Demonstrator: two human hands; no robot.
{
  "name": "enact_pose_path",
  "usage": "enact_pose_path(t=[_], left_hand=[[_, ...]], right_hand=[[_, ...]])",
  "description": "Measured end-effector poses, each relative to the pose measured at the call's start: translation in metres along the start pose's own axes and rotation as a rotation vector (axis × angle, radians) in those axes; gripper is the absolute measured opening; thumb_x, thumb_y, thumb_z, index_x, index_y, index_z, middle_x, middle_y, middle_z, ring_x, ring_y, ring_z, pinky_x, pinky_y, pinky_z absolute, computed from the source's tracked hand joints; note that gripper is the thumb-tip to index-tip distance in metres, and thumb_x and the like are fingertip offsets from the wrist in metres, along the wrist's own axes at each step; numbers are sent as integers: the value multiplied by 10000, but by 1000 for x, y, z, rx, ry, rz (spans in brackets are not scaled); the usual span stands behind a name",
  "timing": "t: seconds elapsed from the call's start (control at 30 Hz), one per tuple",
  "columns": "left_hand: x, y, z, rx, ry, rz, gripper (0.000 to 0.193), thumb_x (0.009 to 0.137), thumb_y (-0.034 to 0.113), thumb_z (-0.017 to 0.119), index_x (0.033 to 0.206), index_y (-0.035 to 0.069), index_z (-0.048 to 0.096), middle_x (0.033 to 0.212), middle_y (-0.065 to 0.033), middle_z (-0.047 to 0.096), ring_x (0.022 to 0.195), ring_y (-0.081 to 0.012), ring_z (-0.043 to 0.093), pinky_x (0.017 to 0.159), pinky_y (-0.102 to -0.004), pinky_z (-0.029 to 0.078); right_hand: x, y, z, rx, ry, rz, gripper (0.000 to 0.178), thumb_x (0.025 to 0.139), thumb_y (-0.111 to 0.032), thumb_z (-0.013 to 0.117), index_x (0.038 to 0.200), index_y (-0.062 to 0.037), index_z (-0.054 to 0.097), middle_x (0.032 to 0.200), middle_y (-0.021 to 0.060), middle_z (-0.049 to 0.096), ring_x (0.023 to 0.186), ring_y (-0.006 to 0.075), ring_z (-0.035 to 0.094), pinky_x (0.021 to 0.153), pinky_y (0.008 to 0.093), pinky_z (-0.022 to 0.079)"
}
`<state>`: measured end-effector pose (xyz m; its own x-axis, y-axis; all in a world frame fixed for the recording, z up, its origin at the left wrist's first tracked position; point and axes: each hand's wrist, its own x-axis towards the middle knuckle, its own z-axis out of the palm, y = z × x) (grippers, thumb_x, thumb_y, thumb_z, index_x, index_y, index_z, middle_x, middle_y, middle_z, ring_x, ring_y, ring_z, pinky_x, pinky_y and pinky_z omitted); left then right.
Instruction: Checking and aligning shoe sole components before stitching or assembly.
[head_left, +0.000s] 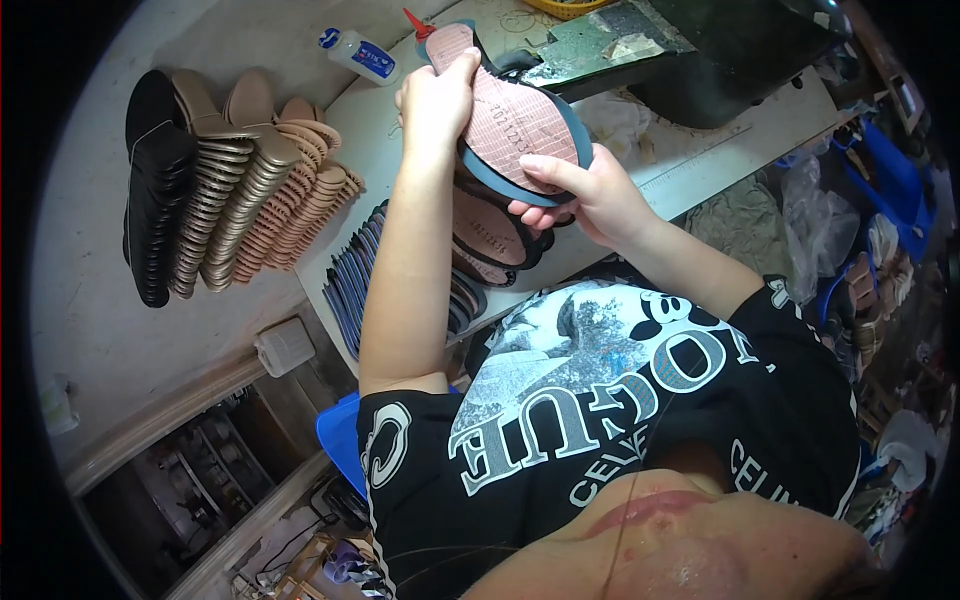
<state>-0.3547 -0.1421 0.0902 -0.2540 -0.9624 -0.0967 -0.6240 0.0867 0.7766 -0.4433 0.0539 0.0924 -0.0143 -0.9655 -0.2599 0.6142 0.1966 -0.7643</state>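
Note:
Both hands hold a shoe sole [515,115] tilted above the table, its pinkish grid-marked face towards me and a blue-grey rim around it. My left hand [440,98] is closed on the narrow end, thumb along its edge. At the broad end my right hand [590,195] grips with the thumb on the pink face and fingers beneath. Below them lie more pink-faced soles [488,228] with black edges, partly covered by the held one. A row of thin blue-grey soles [350,285] stands beside my left forearm, which hides part of it.
Stacks of black [160,190], gold [265,180] and pink sole-shaped pieces [325,190] stand at the left. A white bottle with a blue label [362,57] lies near a red pointed tip [420,24]. A green machine [610,45] and yellow basket [568,7] are at the far side.

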Motion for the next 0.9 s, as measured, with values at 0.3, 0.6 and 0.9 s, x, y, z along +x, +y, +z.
enact_pose_path(t=[0.3, 0.6, 0.9], left_hand=[[20, -2, -12, 232, 56, 230, 822, 720, 629, 630, 1163, -61, 576, 1321, -291, 426, 1226, -347, 439, 1018, -390, 362], [29, 37, -61, 184, -978, 404, 480, 723, 313, 768, 1072, 44, 578, 995, -42, 606, 957, -135, 532, 873, -265, 405], [40, 24, -67, 227, -958, 295, 462, 768, 390, 740, 1012, 36, 572, 868, -12, 572, 814, -92, 503, 713, -227, 406]], right_hand=[[21, 0, 7, 77, 41, -8, 301, 885, -242, 603, 1020, 28, 620, 810, 142, 677, 657, 138, 661, 576, 214, 536], [47, 2, 13, 107, 44, -78, 300, 890, -232, 612, 1039, 27, 589, 827, 150, 667, 630, 136, 640, 573, 222, 534], [46, -5, 11, 54, 27, -171, 383, 913, -275, 570, 1122, 47, 581, 948, 154, 667, 769, 189, 682, 642, 244, 571]])
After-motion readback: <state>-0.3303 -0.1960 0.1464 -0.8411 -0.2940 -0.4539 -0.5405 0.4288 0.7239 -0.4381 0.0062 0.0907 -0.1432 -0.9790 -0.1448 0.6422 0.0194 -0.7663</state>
